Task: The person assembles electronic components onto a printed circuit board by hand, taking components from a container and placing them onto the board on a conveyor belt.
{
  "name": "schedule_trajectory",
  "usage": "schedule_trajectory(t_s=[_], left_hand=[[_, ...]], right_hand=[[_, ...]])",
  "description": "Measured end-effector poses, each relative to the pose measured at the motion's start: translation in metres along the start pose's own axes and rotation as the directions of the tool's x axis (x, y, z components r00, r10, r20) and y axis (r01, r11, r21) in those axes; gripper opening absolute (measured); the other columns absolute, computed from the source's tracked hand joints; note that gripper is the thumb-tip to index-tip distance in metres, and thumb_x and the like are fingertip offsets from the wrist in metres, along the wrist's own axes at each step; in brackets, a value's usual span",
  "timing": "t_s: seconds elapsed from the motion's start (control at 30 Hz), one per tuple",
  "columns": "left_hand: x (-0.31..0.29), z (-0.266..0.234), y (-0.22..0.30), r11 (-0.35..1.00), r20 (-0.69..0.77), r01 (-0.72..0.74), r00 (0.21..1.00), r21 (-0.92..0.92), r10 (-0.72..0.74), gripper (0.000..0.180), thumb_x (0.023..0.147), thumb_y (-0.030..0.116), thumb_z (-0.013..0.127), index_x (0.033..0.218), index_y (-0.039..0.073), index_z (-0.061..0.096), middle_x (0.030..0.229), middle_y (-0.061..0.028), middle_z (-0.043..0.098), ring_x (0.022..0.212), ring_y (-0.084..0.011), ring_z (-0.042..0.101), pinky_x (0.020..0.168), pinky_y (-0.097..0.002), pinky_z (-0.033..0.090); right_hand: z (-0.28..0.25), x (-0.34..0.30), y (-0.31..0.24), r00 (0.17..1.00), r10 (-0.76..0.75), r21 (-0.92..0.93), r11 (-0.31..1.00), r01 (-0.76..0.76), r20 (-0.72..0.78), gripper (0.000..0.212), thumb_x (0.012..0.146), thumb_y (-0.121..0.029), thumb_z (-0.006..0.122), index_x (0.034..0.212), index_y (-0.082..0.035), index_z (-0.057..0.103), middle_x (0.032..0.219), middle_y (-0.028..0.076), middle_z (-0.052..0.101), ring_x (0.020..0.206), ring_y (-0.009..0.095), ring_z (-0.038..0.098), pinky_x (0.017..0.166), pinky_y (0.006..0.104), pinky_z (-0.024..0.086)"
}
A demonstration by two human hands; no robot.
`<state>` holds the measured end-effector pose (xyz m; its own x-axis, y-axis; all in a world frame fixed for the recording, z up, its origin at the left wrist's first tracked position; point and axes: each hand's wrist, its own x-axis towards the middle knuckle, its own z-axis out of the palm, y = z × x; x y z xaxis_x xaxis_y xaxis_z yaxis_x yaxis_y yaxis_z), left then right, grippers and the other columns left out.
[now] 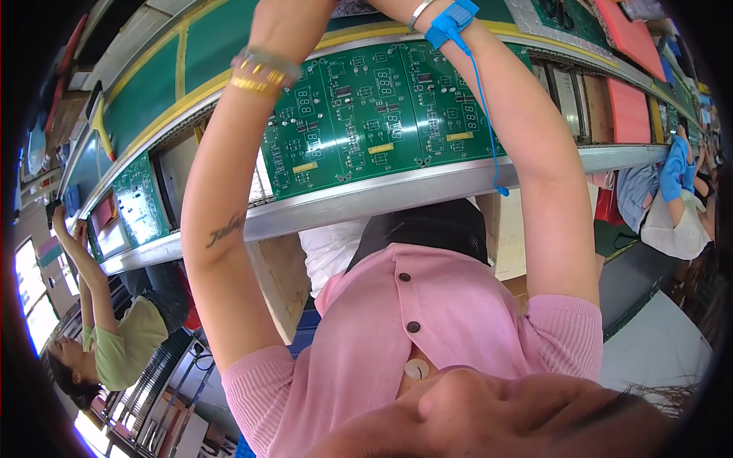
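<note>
My left hand (292, 29) reaches up to the top edge of the view, and its fingers lie beyond that edge. A thin strip of my right hand (395, 8) shows beside it, its fingers cut off too. Whatever either hand holds is out of sight. Below them lies a green circuit board panel (359, 164) with several repeated sections, each carrying digit displays, small parts and a yellow strip. It rests along a metal rail (366, 185). A blue wrist strap (452, 23) with a coiled cord (481, 84) is round my right wrist.
Another green board (141, 200) sits farther left on the line, near a person in a green top (137, 343). Red-pink sheets (630, 111) lie at the right. Behind the rail runs a green work surface (229, 42) edged with yellow tape. Another person wearing blue gloves works far right.
</note>
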<state>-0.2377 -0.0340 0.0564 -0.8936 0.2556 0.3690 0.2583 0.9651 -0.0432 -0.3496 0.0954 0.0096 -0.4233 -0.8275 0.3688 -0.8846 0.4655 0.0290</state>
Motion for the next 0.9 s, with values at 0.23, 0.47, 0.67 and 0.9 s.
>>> schedule_trajectory(t_s=[0.23,0.47,0.67,0.9], left_hand=[[0.022,0.052,-0.015,0.998,-0.052,-0.058,0.997,0.013,0.058,0.012,0.074,0.016,0.060,0.068,0.012,0.070,0.076,-0.0083,0.066,0.084,-0.0242,0.061,0.077,-0.0376,0.046],[0.023,0.061,-0.014,0.967,0.100,-0.037,0.995,0.250,0.012,0.014,0.075,0.016,0.059,0.068,0.013,0.070,0.074,-0.0077,0.067,0.084,-0.0238,0.062,0.075,-0.0370,0.046],[0.025,0.052,-0.002,0.951,0.093,-0.039,0.996,0.306,0.011,0.012,0.076,0.012,0.058,0.071,0.012,0.068,0.079,-0.0087,0.065,0.083,-0.0247,0.061,0.076,-0.0369,0.047],[0.011,0.034,-0.006,0.998,-0.085,0.025,0.996,0.066,-0.020,0.012,0.080,0.012,0.057,0.075,0.005,0.066,0.083,-0.0122,0.062,0.081,-0.0283,0.061,0.075,-0.0385,0.049]], right_hand=[[-0.072,-0.040,-0.025,0.982,0.087,0.248,0.968,-0.044,-0.165,0.013,0.079,-0.015,0.053,0.075,-0.007,0.063,0.078,0.011,0.063,0.082,0.028,0.059,0.072,0.0384,0.047],[-0.065,-0.123,-0.037,0.954,0.189,0.710,0.638,-0.299,0.232,0.013,0.083,-0.010,0.064,0.095,-0.004,0.067,0.086,0.010,0.068,0.076,0.022,0.065,0.071,0.0296,0.051],[-0.048,-0.133,-0.036,0.992,0.108,0.574,0.809,-0.125,0.065,0.009,0.080,-0.008,0.067,0.088,-0.005,0.066,0.084,0.006,0.063,0.080,0.023,0.058,0.072,0.0321,0.048],[-0.041,-0.131,-0.040,0.998,0.059,0.528,0.848,-0.055,0.009,0.008,0.077,-0.007,0.067,0.084,-0.005,0.063,0.082,0.005,0.057,0.082,0.025,0.053,0.074,0.0341,0.045]])
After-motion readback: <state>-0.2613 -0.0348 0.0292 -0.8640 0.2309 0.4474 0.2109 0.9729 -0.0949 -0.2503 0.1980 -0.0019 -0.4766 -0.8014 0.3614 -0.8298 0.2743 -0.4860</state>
